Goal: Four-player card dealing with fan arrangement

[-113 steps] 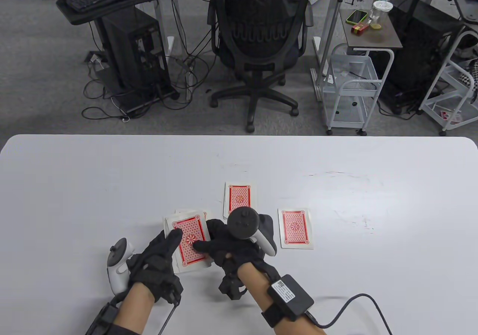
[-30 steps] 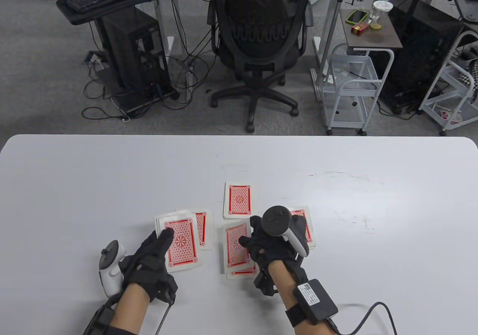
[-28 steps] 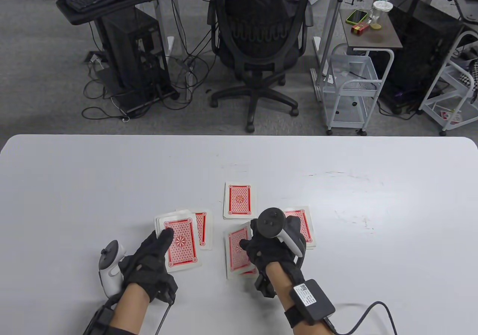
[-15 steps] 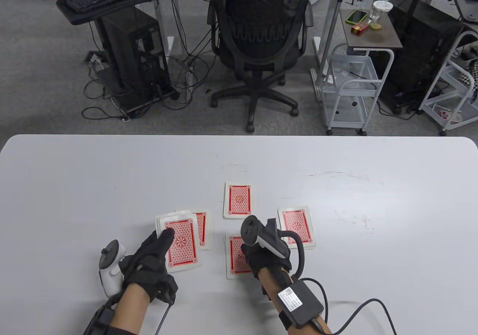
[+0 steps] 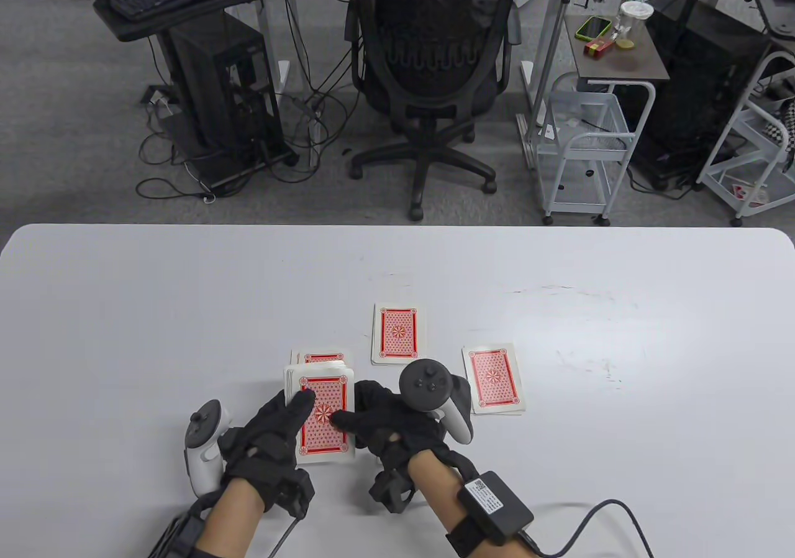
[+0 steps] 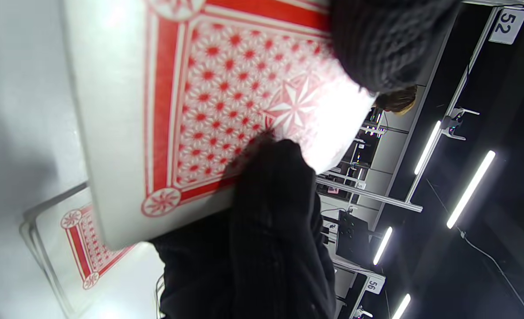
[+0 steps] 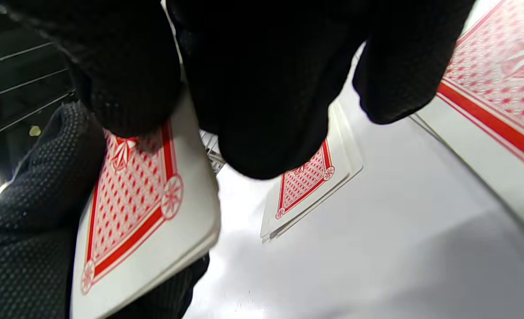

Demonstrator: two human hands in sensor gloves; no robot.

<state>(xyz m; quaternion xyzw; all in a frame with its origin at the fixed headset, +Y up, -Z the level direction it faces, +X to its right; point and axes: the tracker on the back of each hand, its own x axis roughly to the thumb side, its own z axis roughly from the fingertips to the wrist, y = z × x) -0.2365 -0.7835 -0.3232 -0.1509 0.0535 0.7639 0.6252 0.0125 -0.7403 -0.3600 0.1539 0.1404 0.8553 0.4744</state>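
Note:
My left hand [image 5: 298,412] grips the red-backed deck [image 5: 324,418] above the table, thumb on its top card; the deck also shows in the left wrist view [image 6: 200,110] and the right wrist view [image 7: 133,212]. My right hand [image 5: 348,412] is at the deck's right edge, its thumb pressing on the top card. Face-down piles lie on the table: one half hidden behind the deck [image 5: 320,356], one farther back [image 5: 399,333], one to the right [image 5: 494,379]. The near pile is hidden under my right hand.
The white table [image 5: 559,309] reaches to its far edge, with an office chair [image 5: 428,67] and a white cart [image 5: 584,141] on the floor beyond. A cable [image 5: 596,514] trails from my right wrist across the near table.
My right hand has left the near pile and moved left to the deck, thumb now on the top card. My left hand has shifted the deck a little to the right.

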